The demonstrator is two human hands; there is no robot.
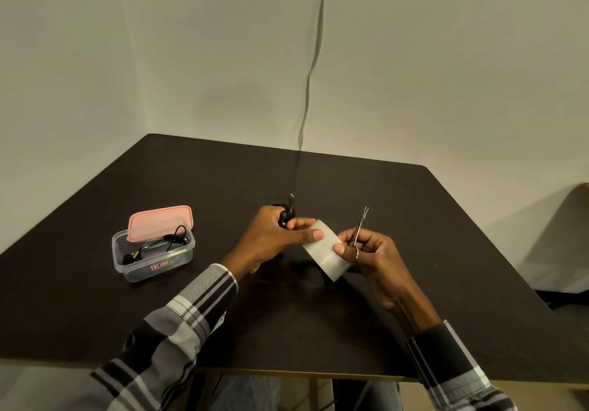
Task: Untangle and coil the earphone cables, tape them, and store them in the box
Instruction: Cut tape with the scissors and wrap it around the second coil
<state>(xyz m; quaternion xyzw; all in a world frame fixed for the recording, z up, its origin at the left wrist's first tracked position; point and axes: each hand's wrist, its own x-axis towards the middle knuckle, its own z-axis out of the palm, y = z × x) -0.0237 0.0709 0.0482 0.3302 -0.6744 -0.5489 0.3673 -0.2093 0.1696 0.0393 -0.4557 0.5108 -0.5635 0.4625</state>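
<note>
Left hand (274,235) grips coil (287,214) and pinches tape (323,251); right hand (366,251) grips scissors (361,222); overloaded, coil may unravel.

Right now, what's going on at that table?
A person is partway through taping a coiled black earphone cable. The left hand grips the coil while its thumb and forefinger pinch the roll of clear tape. The right hand holds the roll's other side and a small pair of scissors, blades pointing up. To the left on the dark table, the clear box is open, its pink lid leaning on its far rim, with another earphone inside.
</note>
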